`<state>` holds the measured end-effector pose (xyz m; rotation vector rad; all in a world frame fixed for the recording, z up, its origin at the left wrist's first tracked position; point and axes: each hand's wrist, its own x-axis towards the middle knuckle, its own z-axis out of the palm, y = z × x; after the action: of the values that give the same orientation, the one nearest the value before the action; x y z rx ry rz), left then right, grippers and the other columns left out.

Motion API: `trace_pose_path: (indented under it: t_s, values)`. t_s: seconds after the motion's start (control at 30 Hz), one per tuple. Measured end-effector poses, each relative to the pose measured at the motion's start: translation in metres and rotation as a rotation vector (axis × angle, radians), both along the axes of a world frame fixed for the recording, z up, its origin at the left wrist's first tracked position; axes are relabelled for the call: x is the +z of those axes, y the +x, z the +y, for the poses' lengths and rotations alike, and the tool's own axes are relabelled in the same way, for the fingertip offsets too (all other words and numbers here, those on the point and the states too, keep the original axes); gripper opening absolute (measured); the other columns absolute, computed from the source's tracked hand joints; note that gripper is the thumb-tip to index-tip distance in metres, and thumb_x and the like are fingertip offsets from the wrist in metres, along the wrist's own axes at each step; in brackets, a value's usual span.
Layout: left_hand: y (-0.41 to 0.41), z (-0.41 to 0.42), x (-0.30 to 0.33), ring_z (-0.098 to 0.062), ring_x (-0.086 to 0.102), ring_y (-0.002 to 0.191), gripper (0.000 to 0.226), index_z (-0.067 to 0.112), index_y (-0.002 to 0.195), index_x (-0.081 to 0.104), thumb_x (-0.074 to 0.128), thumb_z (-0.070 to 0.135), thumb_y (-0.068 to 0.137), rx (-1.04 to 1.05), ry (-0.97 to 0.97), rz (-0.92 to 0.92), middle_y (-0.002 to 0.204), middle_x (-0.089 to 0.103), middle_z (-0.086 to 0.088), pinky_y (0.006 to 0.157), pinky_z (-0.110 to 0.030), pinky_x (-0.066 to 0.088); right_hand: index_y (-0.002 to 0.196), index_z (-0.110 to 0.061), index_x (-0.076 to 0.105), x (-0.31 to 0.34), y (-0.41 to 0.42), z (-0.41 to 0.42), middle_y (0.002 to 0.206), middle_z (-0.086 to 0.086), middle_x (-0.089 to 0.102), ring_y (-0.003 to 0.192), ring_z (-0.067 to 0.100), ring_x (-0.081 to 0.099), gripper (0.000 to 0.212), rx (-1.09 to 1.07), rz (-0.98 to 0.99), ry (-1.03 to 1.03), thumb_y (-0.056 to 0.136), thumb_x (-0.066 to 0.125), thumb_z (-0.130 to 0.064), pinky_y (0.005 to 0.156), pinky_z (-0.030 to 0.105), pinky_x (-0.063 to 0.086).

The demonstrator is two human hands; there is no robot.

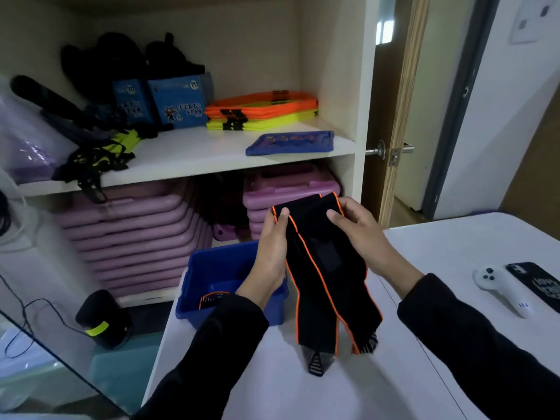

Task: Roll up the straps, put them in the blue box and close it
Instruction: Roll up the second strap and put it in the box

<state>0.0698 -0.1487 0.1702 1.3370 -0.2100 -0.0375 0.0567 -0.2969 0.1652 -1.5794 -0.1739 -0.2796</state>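
- The white counter [439,262] carries the work, and you stand at its near-left corner, facing a shelf unit [212,153].
- The blue box [194,274] sits on the left part of the counter, open at the top, just under your left forearm. One rolled strap [212,298] with an orange edge already lies inside it.
- A blue lid [291,142], as it seems, lies on the shelf above and behind the box, well apart from both hands. You need it only at the end.
- The black strap with orange edging [324,268] hangs folded in two. Its long axis runs from your hands down toward you, and both loose ends touch the counter near you.
- Your left hand [269,250] is closed on the upper left edge of the strap, thumb on the front.
- Your right hand [360,234] is closed on the upper right part of the fold, thumb on the front too.
- The relation that counts: the strap is just to the right of the box, so your left hand is the nearer one to the opening.
- I judge that rolling is not yet started on this strap. It is easiest to roll along the long axis, then pass the roll leftward and down into the box.
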Motion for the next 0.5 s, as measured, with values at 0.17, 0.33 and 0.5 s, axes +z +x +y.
trace_pose_path:
  t_s: [0.17, 0.33, 0.5]
  values:
    - [-0.003, 0.001, 0.028, -0.017, 0.048, 0.124, 0.061, 0.02, 0.125, 0.047, 0.035, 0.064, 0.084, 0.114, 0.029, -0.068, 0.13, 0.054, -0.001, 0.113, -0.043, 0.033, 0.11, -0.027, 0.051, 0.03, 0.005, 0.028, 0.105, -0.005, 0.06, 0.1, 0.006, 0.057, 0.017, -0.056, -0.21, -0.072, 0.096, 0.045, -0.02, 0.095, 0.029, 0.043]
    - [-0.005, 0.01, 0.039, 0.004, 0.049, 0.109, 0.056, 0.042, 0.118, 0.042, 0.042, 0.073, 0.072, 0.098, 0.088, -0.248, 0.116, 0.052, 0.021, 0.103, -0.017, 0.036, 0.144, -0.023, 0.028, 0.047, 0.005, 0.045, 0.147, -0.007, 0.039, 0.137, 0.007, 0.034, 0.05, -0.056, -0.289, -0.196, 0.096, 0.04, -0.03, 0.116, 0.038, 0.028]
    - [0.0, 0.021, 0.049, 0.012, 0.057, 0.086, 0.024, 0.024, 0.112, 0.042, 0.051, 0.028, 0.09, 0.277, 0.125, -0.406, 0.095, 0.055, 0.017, 0.074, 0.001, 0.043, 0.147, -0.024, 0.023, 0.062, 0.004, 0.058, 0.153, -0.002, 0.032, 0.14, 0.011, 0.03, 0.053, -0.038, -0.311, -0.243, 0.097, 0.04, -0.028, 0.117, 0.041, 0.027]
